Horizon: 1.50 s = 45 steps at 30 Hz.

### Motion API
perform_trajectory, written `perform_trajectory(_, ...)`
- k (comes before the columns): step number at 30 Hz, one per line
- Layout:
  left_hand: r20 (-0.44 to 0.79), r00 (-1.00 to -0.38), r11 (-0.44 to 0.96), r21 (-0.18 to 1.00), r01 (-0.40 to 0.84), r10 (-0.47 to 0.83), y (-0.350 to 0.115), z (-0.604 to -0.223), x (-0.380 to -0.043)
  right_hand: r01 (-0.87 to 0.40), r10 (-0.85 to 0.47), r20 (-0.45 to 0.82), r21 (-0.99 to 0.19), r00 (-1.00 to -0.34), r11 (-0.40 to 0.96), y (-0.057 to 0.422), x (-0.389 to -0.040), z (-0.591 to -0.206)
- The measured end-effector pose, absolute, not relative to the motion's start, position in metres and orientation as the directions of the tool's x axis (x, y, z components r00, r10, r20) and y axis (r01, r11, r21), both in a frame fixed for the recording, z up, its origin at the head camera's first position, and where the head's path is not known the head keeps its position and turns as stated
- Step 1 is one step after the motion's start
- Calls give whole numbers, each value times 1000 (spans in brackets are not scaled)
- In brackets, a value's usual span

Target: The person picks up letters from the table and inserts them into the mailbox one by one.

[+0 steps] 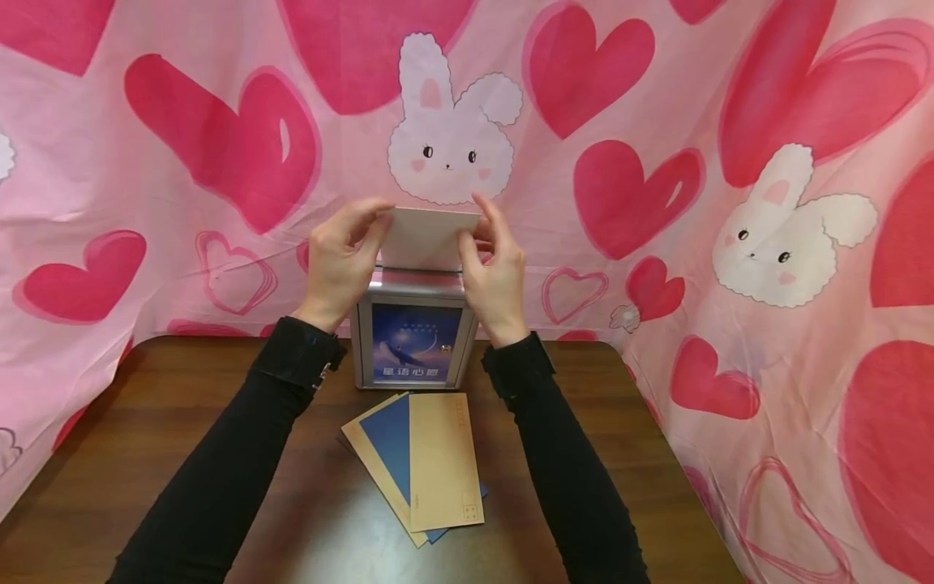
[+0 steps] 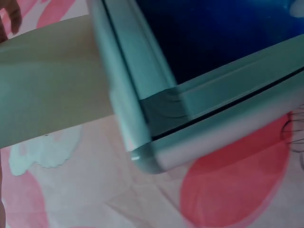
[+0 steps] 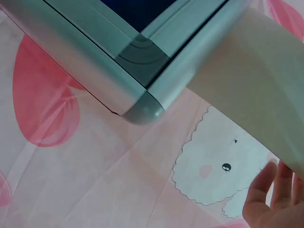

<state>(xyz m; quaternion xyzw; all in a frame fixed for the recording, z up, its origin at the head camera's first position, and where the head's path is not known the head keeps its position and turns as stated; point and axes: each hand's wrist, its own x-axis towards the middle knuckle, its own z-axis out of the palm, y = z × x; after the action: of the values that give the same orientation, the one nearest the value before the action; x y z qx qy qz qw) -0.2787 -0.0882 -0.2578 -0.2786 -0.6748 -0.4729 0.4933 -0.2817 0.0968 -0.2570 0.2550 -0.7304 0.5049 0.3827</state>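
Observation:
My left hand (image 1: 346, 259) pinches the left side of a beige envelope (image 1: 429, 240), thumb towards me. The right hand (image 1: 496, 272) holds its other side between thumb and fingers. Upright, the envelope stands above a silver-framed box (image 1: 361, 349), its lower edge at the dark slot line along the top; how far it goes in is hidden. A blue picture with a whale fills the box's front. Both wrist views show the envelope (image 2: 52, 80) projecting from the box's top edge. In the right wrist view, fingers (image 3: 280, 190) touch the envelope's edge.
Fanned on the brown table (image 1: 584, 487) in front of the box lie several envelopes, kraft ones (image 1: 445, 462) and blue ones (image 1: 390, 434). Behind and to the sides hangs a pink cloth (image 1: 540, 186) with hearts and rabbits.

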Motion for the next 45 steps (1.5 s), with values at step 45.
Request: perform_trajectory(45,725,-665,695,385,607,179,-117,-317,-292,-558,-268,549,-471,-792,684,101,-282,-304)
